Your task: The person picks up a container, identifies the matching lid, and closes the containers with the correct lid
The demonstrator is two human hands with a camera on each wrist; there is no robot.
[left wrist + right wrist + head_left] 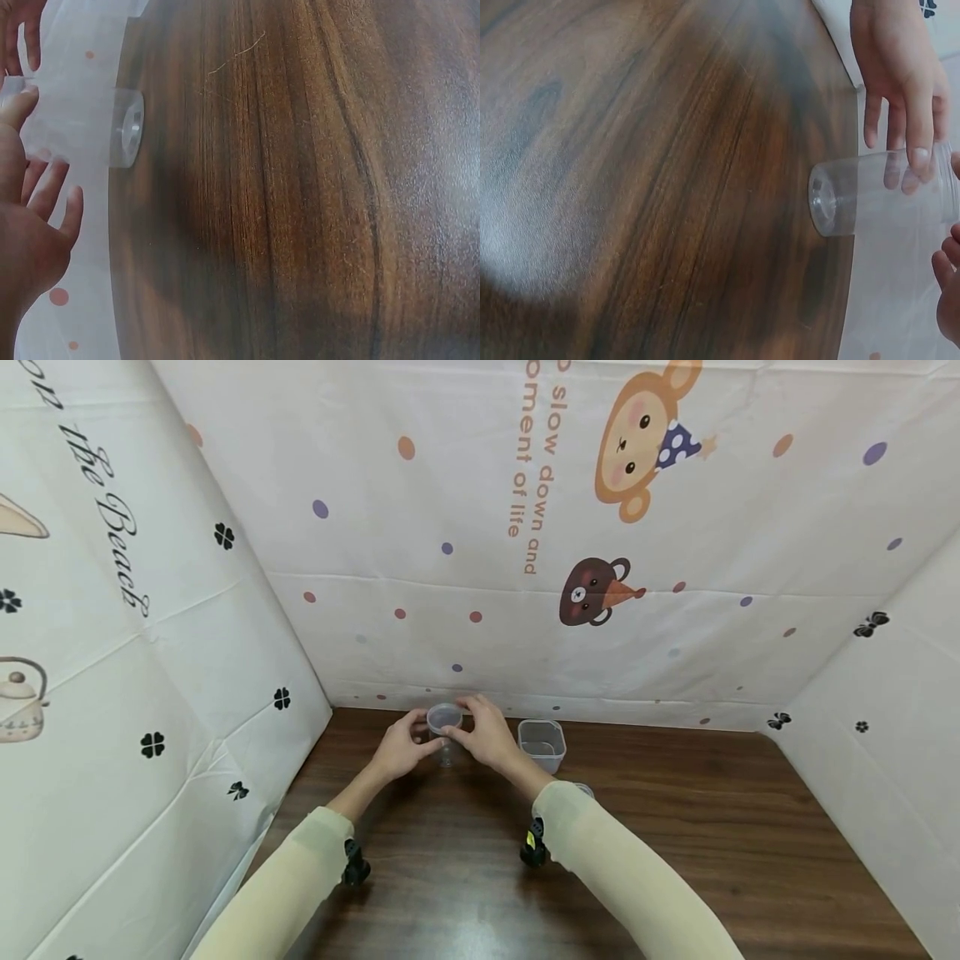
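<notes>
A clear plastic jar (pixel 446 750) stands upright at the back of the table, its round translucent top (pixel 445 717) facing up. From the left, my left hand (pixel 400 747) holds the jar near its top, the thumb (pixel 21 107) on the near side and the other fingers behind. My right hand (pixel 487 735) spans the rim from the other side, thumb in front and fingers at the back. In the right wrist view, the jar's base (pixel 825 201) shows beyond the left hand (pixel 900 82), while only some fingertips of the right hand (pixel 951 281) appear.
A clear square container (pixel 542 747) sits right of the right hand. Beside the right sleeve, the rim of a round clear item (pixel 583 790) peeks out, mostly hidden. Printed white cloth (pixel 420 643) rises behind the brown wooden table (pixel 675 793) and along both sides.
</notes>
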